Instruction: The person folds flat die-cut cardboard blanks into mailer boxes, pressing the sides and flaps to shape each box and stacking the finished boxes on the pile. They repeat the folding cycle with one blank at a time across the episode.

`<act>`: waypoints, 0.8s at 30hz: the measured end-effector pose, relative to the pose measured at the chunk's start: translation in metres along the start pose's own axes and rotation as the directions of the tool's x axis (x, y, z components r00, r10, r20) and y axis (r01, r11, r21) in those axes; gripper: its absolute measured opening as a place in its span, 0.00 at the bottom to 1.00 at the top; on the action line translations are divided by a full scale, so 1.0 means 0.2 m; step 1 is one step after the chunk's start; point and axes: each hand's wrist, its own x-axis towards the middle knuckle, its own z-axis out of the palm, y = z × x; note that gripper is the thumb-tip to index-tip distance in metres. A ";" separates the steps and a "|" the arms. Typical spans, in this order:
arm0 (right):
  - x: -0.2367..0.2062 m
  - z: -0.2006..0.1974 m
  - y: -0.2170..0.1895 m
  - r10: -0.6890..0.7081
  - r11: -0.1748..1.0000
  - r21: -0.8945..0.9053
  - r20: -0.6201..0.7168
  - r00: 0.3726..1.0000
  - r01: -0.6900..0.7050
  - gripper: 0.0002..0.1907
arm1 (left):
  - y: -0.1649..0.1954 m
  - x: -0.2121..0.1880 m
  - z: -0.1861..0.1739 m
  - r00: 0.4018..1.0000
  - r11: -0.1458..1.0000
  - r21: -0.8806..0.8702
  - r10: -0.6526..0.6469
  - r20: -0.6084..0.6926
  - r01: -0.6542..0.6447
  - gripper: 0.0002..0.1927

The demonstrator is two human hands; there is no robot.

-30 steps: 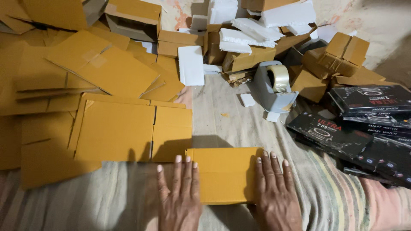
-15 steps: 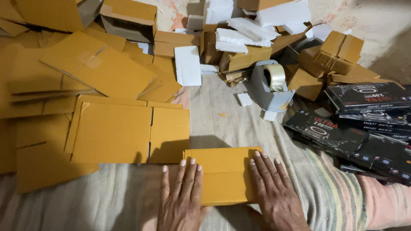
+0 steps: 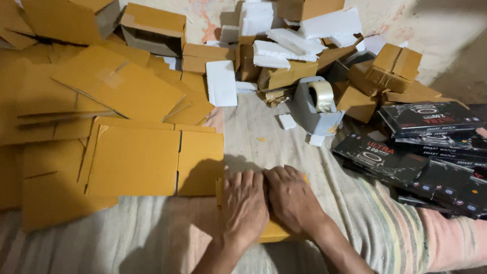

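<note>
My left hand [image 3: 244,208] and my right hand [image 3: 292,198] lie side by side, palms down, on a small flat brown cardboard piece [image 3: 274,232] on the striped cloth. The hands cover most of it; only its lower edge and a left strip show. Both hands press flat with fingers together rather than gripping. A flattened brown carton [image 3: 152,160] lies just to the left of my left hand.
Flat and folded brown cartons [image 3: 116,86] pile up at left and back. White foam blocks [image 3: 221,82] lie among them. A grey tape dispenser [image 3: 317,106] stands behind. Black product boxes [image 3: 426,152] are stacked at right on the striped cloth [image 3: 385,228].
My hands, earlier spread apart at the two ends of the cardboard piece, have come together over its middle. The camera view shifted slightly.
</note>
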 end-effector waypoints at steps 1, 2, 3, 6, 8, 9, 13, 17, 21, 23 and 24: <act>0.01 -0.01 0.00 0.009 0.999 -0.036 -0.017 1.000 -0.009 0.17 | -0.02 0.01 0.01 0.998 1.000 0.004 -0.031 0.049 0.031 0.17; 0.02 -0.01 0.00 0.013 0.997 -0.073 -0.036 0.999 -0.015 0.14 | -0.04 0.03 0.02 0.999 0.999 -0.001 -0.035 -0.002 0.035 0.18; 0.02 -0.01 -0.01 0.014 0.994 -0.109 -0.059 0.998 -0.020 0.14 | -0.06 0.06 0.03 0.998 0.999 -0.002 -0.038 -0.055 0.038 0.20; 0.02 -0.03 -0.04 0.369 0.914 -0.175 -0.019 0.929 -0.367 0.18 | -0.11 0.08 0.07 0.962 0.997 0.002 -0.068 -0.266 0.071 0.27; 0.01 -0.04 -0.05 0.371 0.896 -0.244 -0.050 0.927 -0.371 0.18 | -0.12 0.08 0.09 0.960 0.993 -0.016 -0.115 -0.256 0.115 0.28; 0.00 -0.04 -0.06 0.371 0.885 -0.279 -0.059 0.927 -0.372 0.18 | -0.12 0.07 0.09 0.974 0.988 -0.035 -0.157 -0.161 0.154 0.28; -0.02 -0.06 -0.05 -0.145 0.986 -0.090 -0.087 0.986 0.137 0.14 | -0.10 0.04 0.05 0.991 0.989 -0.059 -0.134 -0.019 0.133 0.23; -0.02 -0.04 -0.05 -0.114 0.993 0.021 -0.107 0.988 0.117 0.15 | -0.08 0.00 0.01 0.977 0.998 -0.024 -0.064 -0.203 0.060 0.19; 0.02 -0.02 -0.05 0.334 0.918 -0.255 0.084 0.939 -0.304 0.13 | -0.09 0.02 0.04 0.981 0.984 -0.078 -0.168 -0.097 0.160 0.19; 0.02 -0.02 -0.05 0.363 0.900 -0.261 0.007 0.932 -0.349 0.13 | -0.10 0.04 0.06 0.982 0.994 -0.061 -0.103 -0.161 0.094 0.18; 0.01 -0.02 -0.05 0.377 0.891 -0.262 -0.028 0.926 -0.371 0.14 | -0.10 0.04 0.07 0.964 1.000 -0.017 -0.003 -0.266 -0.002 0.17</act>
